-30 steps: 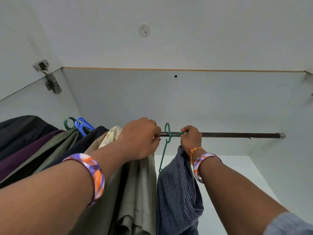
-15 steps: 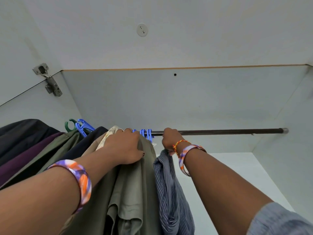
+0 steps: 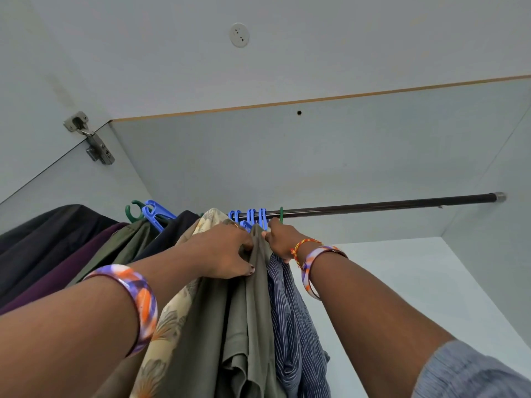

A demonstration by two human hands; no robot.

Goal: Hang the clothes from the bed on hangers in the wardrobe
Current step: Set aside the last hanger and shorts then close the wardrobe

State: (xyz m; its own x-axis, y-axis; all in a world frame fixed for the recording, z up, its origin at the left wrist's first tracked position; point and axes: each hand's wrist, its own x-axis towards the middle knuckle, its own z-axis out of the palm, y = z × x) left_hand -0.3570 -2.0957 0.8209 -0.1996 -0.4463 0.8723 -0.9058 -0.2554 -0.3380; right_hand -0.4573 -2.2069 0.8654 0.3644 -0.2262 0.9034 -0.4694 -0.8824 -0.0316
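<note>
Clothes (image 3: 247,311) hang bunched at left of rail (image 3: 373,206); hinge (image 3: 94,142) above them on left wall.

You're looking up into a home wardrobe: pale laminate panels, a door hinge (image 3: 91,140) at ten o'clock, and a dark hanging rail (image 3: 373,207) running toward three o'clock, crowded at nine o'clock with clothes on blue plastic hangers (image 3: 250,216).

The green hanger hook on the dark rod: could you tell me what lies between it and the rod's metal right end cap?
In the head view, bare dark rod between green hook and cap.
</note>
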